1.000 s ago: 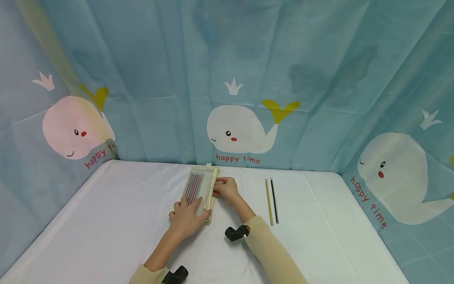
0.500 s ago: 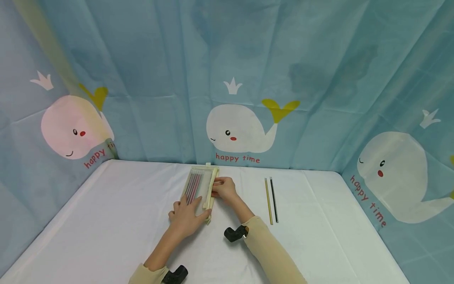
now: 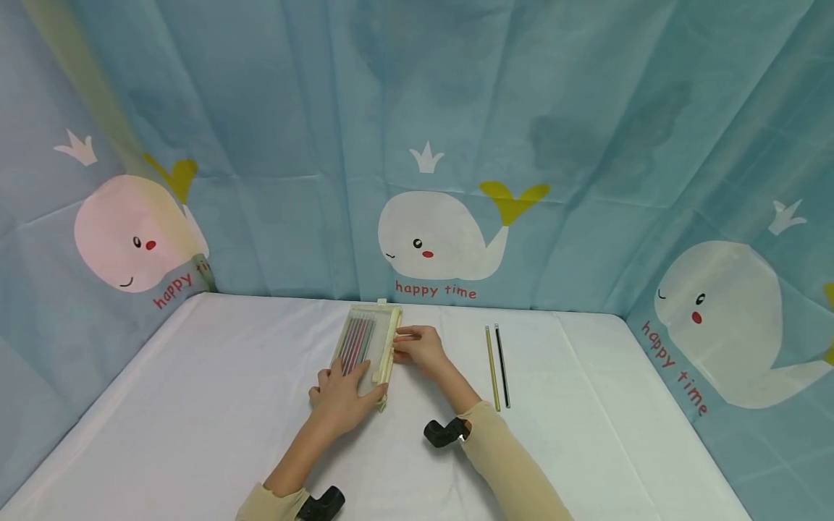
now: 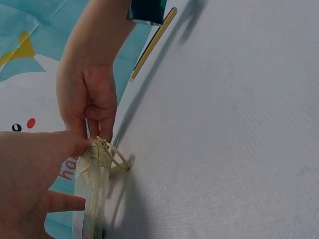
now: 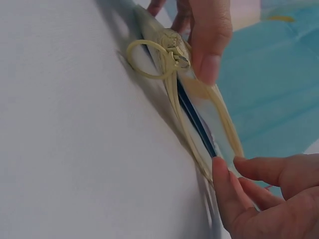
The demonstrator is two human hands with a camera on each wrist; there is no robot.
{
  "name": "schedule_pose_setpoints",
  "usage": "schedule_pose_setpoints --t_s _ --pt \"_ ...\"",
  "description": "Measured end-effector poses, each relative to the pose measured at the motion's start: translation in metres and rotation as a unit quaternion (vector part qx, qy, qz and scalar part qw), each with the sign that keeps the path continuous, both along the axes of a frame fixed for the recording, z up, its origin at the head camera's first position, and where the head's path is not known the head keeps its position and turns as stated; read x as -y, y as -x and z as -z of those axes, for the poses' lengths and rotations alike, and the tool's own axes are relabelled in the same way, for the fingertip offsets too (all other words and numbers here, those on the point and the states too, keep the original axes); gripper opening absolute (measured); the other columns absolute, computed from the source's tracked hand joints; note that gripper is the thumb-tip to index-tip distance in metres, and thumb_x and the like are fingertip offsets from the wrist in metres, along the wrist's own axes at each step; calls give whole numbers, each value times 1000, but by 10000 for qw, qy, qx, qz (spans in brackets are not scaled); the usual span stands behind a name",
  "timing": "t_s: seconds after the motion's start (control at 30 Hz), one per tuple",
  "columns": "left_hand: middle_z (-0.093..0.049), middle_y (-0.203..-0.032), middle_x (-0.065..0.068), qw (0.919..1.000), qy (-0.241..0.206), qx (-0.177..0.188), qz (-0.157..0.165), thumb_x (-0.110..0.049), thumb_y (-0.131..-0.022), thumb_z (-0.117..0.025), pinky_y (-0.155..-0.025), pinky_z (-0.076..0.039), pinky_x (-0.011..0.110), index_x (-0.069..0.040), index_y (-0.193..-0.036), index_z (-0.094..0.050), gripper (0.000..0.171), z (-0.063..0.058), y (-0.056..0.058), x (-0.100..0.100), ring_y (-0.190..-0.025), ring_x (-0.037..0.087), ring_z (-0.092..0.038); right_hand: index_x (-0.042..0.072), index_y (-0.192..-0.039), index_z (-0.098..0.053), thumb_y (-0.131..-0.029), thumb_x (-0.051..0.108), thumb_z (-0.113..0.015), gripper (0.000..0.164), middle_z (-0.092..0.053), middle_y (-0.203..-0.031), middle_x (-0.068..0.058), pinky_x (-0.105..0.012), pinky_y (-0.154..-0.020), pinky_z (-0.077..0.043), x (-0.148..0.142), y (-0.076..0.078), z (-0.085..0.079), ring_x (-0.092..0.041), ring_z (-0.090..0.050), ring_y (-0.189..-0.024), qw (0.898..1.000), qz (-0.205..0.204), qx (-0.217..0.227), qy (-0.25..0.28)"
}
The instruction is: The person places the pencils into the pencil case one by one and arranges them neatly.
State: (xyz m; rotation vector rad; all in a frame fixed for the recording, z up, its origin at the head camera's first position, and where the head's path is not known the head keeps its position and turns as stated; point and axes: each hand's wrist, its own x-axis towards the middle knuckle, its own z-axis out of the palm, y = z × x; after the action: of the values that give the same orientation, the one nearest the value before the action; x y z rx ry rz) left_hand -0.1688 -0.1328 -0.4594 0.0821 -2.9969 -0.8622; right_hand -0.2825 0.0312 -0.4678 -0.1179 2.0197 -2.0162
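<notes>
A clear, cream-edged zip pencil case (image 3: 386, 325) lies on the white-covered table with several pencils (image 3: 355, 340) showing inside. My left hand (image 3: 343, 399) spreads over its near end, the thumb pressing beside the zip. A cream ring pull (image 5: 144, 74) hangs from the zip at that end. Along the right side the mouth of the case gapes, and a dark blue pencil (image 5: 197, 119) shows within. At this opening my right hand (image 3: 418, 346) touches the edges with its fingertips (image 5: 222, 167); one finger is at the upper edge, another lower by the blue pencil.
To the right of the case, a yellow pencil (image 3: 491, 365) and a black pencil (image 3: 502, 365) lie side by side on the white cloth (image 3: 586, 420). A blue curtain (image 3: 293, 217) printed with whales rises behind the table's back edge.
The right hand has shifted slightly right along the opening, its fingers drawing back from the case. One more dark pencil shows inside, to the right of the others. The left hand has stayed put.
</notes>
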Motion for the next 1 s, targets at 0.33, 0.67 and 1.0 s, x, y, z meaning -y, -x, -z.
schedule_pose_setpoints --t_s 0.33,0.67,1.0 --pt "-37 -154 40 10000 -4 -10 16 -52 -97 -67 -91 -36 74 -5 -149 -59 70 0 0 0 -128 59 -41 -16 -134 -61 -99 -8 -65 37 -70 -116 -30 -34 -78 -64 -20 -8 0 -22 -75 -86 9995 -8 -223 -227" --pt "-35 -155 42 10000 -29 81 0 -52 -97 -67 -92 -35 75 -5 -150 -58 71 0 1 0 -131 60 -39 -17 -134 -61 -99 -8 -63 36 -71 -116 -33 -36 -79 -64 -40 -15 -3 -26 -75 -91 9987 -132 -382 -295" --pt "-36 -154 42 9999 -57 87 -36 -50 -97 -68 -92 -35 75 -5 -149 -59 69 -1 2 -1 -131 62 -39 -16 -134 -62 -99 -8 -64 36 -71 -116 -32 -38 -80 -64 -60 -14 -12 -39 -75 -98 9968 73 -558 -563"
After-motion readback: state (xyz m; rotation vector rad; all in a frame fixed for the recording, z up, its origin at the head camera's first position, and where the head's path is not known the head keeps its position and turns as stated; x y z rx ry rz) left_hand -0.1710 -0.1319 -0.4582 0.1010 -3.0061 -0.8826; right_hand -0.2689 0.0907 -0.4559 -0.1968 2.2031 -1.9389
